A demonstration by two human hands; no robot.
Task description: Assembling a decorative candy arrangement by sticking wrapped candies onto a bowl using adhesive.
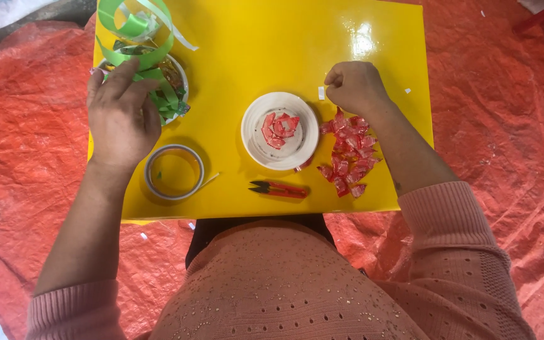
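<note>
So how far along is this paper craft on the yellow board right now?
Done: a few red folded pieces sit stuck in a ring on the white plate. In hand: the left hand rests on the green strips; the right hand is closed beside a small white scrap. Left: a pile of loose red pieces, unused.

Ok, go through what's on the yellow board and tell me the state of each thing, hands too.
left hand: open, resting on the green strips
right hand: fingers curled, over the board
white dish: upright, a few red pieces inside
red pieces: loose pile beside the dish
tape roll: lying flat
red snips: closed, lying flat
</note>
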